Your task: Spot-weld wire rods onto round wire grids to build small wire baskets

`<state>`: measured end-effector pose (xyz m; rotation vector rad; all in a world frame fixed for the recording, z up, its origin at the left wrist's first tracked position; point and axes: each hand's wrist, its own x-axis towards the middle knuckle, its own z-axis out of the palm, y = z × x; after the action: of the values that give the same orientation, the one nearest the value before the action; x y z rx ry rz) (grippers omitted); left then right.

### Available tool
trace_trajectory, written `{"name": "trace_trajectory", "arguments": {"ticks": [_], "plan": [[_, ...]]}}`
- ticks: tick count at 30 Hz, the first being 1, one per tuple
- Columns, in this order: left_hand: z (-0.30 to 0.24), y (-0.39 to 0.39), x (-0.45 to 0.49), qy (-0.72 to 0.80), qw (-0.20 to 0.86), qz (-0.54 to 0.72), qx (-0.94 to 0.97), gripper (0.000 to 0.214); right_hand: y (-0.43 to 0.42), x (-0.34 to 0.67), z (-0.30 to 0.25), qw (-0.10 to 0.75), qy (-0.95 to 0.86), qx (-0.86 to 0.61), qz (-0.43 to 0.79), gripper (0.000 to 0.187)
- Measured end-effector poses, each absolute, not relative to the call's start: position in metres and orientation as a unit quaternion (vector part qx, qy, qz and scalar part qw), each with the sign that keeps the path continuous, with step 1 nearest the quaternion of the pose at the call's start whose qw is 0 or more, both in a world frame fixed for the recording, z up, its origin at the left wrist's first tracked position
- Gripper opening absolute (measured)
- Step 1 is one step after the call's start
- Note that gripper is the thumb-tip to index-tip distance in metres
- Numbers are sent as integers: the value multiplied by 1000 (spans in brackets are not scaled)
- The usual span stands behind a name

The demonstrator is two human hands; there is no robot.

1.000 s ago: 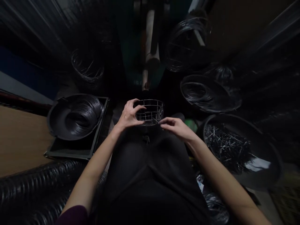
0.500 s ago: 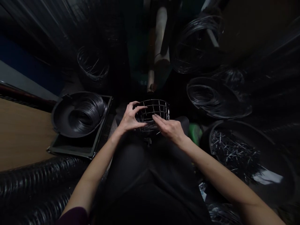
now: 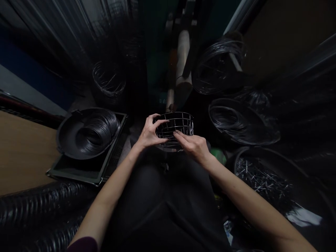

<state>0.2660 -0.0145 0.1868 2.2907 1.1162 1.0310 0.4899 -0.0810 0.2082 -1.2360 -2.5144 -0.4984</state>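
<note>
A small round wire basket (image 3: 181, 122) sits on my lap, just past my knees. My left hand (image 3: 149, 133) grips its left rim, thumb and fingers curled round the wires. My right hand (image 3: 193, 145) lies against the basket's near side with fingers pinched together at the wires. What they pinch is too small to make out.
A dark pan with a coil of black wire (image 3: 90, 134) stands on a tray at my left, beside a wooden surface (image 3: 21, 154). At my right a round tub (image 3: 265, 176) holds short wire pieces. More wire coils (image 3: 236, 120) lie behind. Black ribbed hoses (image 3: 36, 206) run at lower left.
My right hand moved from beside the basket to its near side, and its fingers now touch the wires. The left hand kept its grip. The view shifted slightly.
</note>
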Motion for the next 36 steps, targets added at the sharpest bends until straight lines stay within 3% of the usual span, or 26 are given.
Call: {"name": "trace_trajectory", "arguments": {"ticks": [20, 25, 36], "plan": [[196, 20, 266, 392, 222, 365, 815, 70, -52, 485, 216, 189, -861, -395, -260, 36], [201, 21, 263, 380, 236, 374, 812, 74, -55, 484, 216, 168, -855, -448, -200, 35], [215, 58, 262, 355, 276, 382, 808, 89, -36, 484, 218, 230, -753, -607, -101, 25]]}}
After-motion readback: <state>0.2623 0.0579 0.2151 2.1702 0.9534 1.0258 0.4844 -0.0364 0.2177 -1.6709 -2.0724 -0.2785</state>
